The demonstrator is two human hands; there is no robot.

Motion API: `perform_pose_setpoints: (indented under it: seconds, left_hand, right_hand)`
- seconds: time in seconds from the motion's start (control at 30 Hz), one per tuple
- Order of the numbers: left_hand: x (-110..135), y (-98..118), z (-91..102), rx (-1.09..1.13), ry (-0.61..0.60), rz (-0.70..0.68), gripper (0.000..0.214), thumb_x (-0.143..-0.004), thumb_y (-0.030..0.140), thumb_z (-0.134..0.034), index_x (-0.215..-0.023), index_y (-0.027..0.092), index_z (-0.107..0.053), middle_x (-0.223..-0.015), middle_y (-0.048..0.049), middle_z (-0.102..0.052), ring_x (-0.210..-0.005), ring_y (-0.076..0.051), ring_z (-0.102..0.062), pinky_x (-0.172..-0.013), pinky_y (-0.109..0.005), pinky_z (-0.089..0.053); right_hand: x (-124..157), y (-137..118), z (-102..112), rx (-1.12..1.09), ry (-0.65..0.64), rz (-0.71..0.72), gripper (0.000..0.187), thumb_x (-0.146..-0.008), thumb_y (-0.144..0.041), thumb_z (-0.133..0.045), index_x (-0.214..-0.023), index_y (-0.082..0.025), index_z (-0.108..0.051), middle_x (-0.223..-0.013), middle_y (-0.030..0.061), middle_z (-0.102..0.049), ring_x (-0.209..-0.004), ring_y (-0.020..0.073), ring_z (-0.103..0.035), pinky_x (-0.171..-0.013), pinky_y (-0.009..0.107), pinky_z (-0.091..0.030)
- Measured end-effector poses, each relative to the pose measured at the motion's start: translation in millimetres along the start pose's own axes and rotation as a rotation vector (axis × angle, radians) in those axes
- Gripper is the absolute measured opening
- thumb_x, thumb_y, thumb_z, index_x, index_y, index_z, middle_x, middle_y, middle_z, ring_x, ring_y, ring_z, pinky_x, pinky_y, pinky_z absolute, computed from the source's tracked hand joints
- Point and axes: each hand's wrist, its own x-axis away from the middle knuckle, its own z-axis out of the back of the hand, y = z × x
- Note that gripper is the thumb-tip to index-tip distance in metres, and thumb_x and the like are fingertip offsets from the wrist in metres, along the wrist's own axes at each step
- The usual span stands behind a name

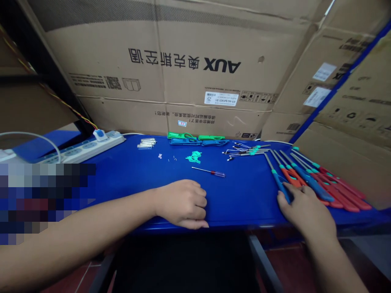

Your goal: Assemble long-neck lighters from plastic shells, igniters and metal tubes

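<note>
My left hand [185, 203] rests at the table's front edge, its fingers curled closed and nothing showing in them. On the right, my right hand [308, 207] has its thumb and fingers around the handle of a blue long-nosed gas lighter [276, 173], whose metal tube points away from me. Beside it lie an orange lighter [290, 175], another blue lighter [317, 187] and several red lighters [339, 195]. A screwdriver [217, 173] with a clear, red-banded handle lies beyond my left hand.
Farther back are green plastic pieces [194, 157], silver cylinders [146, 143], green handle shells [180, 135], blue handle shells [183, 141] and metal tubes with wires [250, 151]. A power strip [88, 149] runs along the left. Cardboard [183, 89] walls the back and right.
</note>
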Motion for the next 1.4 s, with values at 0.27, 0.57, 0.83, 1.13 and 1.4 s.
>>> perform_pose_setpoints:
  seconds: [0.27,0.57,0.83,1.13,1.4]
  left_hand:
    - [-0.1,0.0,1.0,0.009,-0.069,0.024,0.035,-0.096,0.038,-0.054,-0.070,0.020,-0.068,-0.063,-0.0026,-0.060,-0.062,-0.017,-0.054,-0.060,-0.033,-0.039]
    - [0.6,-1.3,0.9,0.004,-0.059,0.035,0.034,-0.096,0.039,-0.054,-0.072,0.021,-0.069,-0.064,-0.0019,-0.061,-0.063,-0.016,-0.054,-0.060,-0.034,-0.041]
    - [11.4,-15.8,18.2,-0.055,0.026,0.192,0.032,-0.097,0.036,-0.052,-0.080,0.020,-0.072,-0.069,-0.0027,-0.065,-0.065,-0.016,-0.057,-0.061,-0.033,-0.043]
    - [61.8,-71.5,43.7,-0.111,0.256,0.996,0.026,-0.091,0.033,-0.055,-0.105,0.018,-0.072,-0.082,-0.0035,-0.072,-0.071,-0.015,-0.064,-0.068,-0.027,-0.047]
    - [81.6,-124.8,29.5,-0.246,-0.070,1.258,0.026,-0.084,0.031,-0.063,-0.107,0.022,-0.073,-0.102,-0.0067,-0.069,-0.093,-0.021,-0.064,-0.082,-0.030,-0.049]
  right_hand:
    - [-16.5,18.3,21.9,0.035,0.058,-0.039,0.058,-0.095,-0.050,-0.037,-0.131,-0.014,-0.064,-0.113,0.0249,-0.067,-0.095,0.0403,-0.067,-0.071,0.049,-0.053]
    - [-43.9,45.2,16.3,0.084,-0.008,-0.043,0.062,-0.095,-0.053,-0.035,-0.122,-0.011,-0.070,-0.106,0.0275,-0.065,-0.087,0.0403,-0.068,-0.059,0.045,-0.049]
    - [-73.0,28.4,21.8,0.233,0.079,0.025,0.057,-0.094,-0.055,-0.030,-0.120,-0.020,-0.068,-0.108,0.0217,-0.065,-0.096,0.0423,-0.065,-0.070,0.050,-0.054]
    - [-172.7,-67.2,1.4,0.331,-0.318,0.577,0.044,-0.078,-0.029,-0.063,-0.120,-0.020,-0.067,-0.116,0.0137,-0.070,-0.102,0.0309,-0.066,-0.079,0.038,-0.050]
    - [-180.9,-76.8,-19.1,0.310,-0.286,0.537,0.036,-0.086,-0.024,-0.051,-0.115,-0.020,-0.071,-0.119,0.0145,-0.068,-0.106,0.0306,-0.065,-0.079,0.037,-0.047]
